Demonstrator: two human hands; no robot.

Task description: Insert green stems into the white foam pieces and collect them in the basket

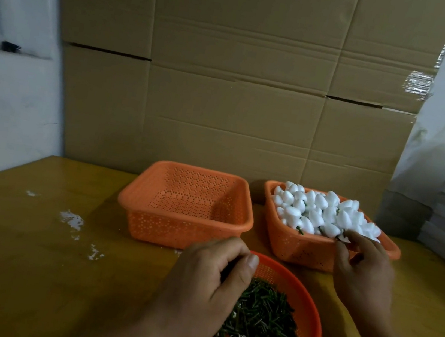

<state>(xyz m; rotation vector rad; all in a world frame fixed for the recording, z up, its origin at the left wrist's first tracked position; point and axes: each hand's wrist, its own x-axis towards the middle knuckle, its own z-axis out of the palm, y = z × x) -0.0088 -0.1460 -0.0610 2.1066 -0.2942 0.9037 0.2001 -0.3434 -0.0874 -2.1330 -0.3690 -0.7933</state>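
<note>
A person's left hand [207, 289] curls over a round orange basket [307, 311] of green stems [265, 325], whether pinching one cannot be told. The right hand [361, 270] pinches a white foam piece [347, 238] at the rim of a foam-filled orange basket [304, 251]. Beside it stands an empty orange basket [182, 225] on the wooden table [31, 256], before stacked cardboard boxes [227, 83].

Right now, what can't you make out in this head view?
- Left hand: curled fingers hide whether it holds green stems.
- Right hand: fingers at the white foam pieces; grip too small to tell.
- Round orange basket: near rim cut off by the bottom edge.
</note>
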